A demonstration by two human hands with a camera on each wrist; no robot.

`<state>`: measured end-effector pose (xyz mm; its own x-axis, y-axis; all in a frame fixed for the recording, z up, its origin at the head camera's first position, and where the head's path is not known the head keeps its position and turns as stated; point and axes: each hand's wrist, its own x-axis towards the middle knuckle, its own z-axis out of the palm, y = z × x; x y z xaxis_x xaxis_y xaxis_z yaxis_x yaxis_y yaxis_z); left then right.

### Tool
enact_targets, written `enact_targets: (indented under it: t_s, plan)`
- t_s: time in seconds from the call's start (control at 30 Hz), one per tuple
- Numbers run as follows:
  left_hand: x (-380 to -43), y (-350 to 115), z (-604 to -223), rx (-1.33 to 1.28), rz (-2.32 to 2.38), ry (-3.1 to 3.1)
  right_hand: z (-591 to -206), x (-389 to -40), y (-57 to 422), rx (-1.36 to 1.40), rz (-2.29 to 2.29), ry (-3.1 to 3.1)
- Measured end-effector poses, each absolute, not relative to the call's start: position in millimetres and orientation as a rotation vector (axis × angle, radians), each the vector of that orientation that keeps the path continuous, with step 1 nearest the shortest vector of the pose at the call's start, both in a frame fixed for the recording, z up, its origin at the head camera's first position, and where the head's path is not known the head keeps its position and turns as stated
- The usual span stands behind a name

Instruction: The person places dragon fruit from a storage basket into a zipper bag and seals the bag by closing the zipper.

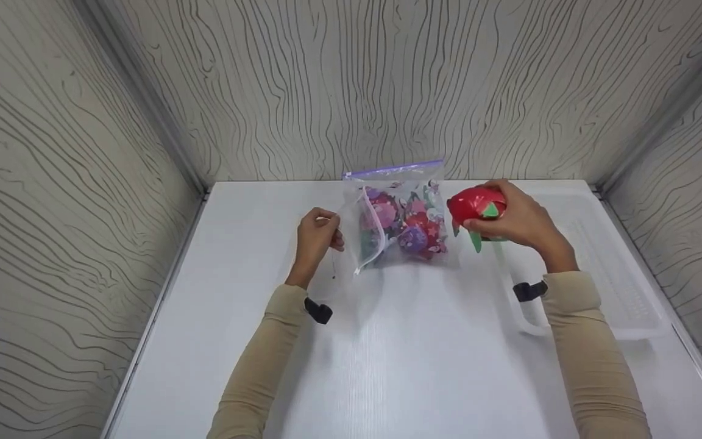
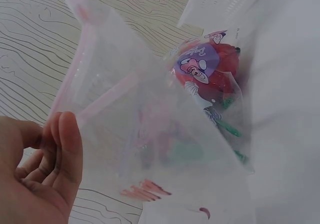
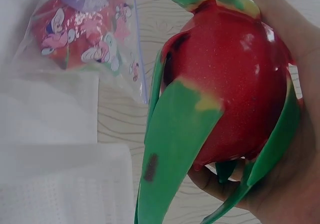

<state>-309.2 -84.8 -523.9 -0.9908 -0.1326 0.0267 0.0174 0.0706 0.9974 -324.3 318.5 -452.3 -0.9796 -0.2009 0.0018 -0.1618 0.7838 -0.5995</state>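
My left hand pinches the edge of a clear zip bag and holds that side up in a slant. A pinkish zip strip runs up from my fingers in the left wrist view. The zip bag bears cartoon prints and a purple strip at its far edge; a white strip curves down its left part. Red, pink and green things show through the plastic. My right hand grips a toy dragon fruit, glossy red with green leaves, raised just right of the bag.
A white perforated tray lies on the right side of the white table, under my right forearm. Wood-patterned walls close in the table at the back and both sides.
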Motion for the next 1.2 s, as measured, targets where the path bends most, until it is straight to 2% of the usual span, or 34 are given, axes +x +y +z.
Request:
enact_targets:
  t_s: [1.2]
  plan:
    - [-304,-52,-530,-0.02,-2.12,-2.234,-465,-331,232,-0.559,-1.001,2.864]
